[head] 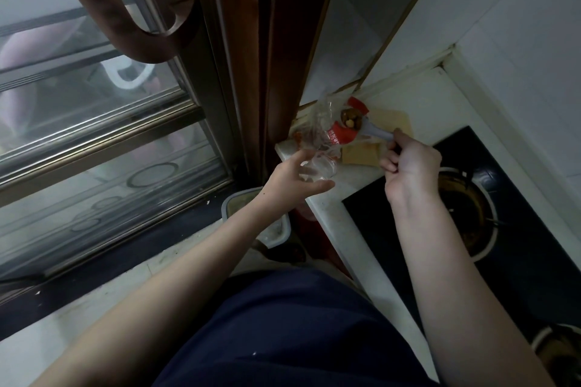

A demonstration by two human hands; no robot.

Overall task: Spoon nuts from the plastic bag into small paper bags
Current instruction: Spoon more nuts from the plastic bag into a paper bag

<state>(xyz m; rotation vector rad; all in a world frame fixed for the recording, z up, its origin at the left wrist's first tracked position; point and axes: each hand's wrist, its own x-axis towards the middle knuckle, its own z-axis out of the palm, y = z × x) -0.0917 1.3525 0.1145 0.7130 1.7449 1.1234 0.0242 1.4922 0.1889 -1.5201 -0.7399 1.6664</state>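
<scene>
A tall sliding door with a dark brown wooden frame fills the left side, its pane of clear glass crossed by horizontal metal bars and patterned with frosted ovals lower down. A curved brown handle hangs on its upper part. Beyond the glass, dim shapes show only as a blur. The pale tiled floor runs along a dark door track. On the right, white wall tiles meet a white stone worktop with a black glass gas hob set into it, one burner ring showing. A white-rimmed bin stands on the floor beside the worktop. The light is dim and cool.
</scene>
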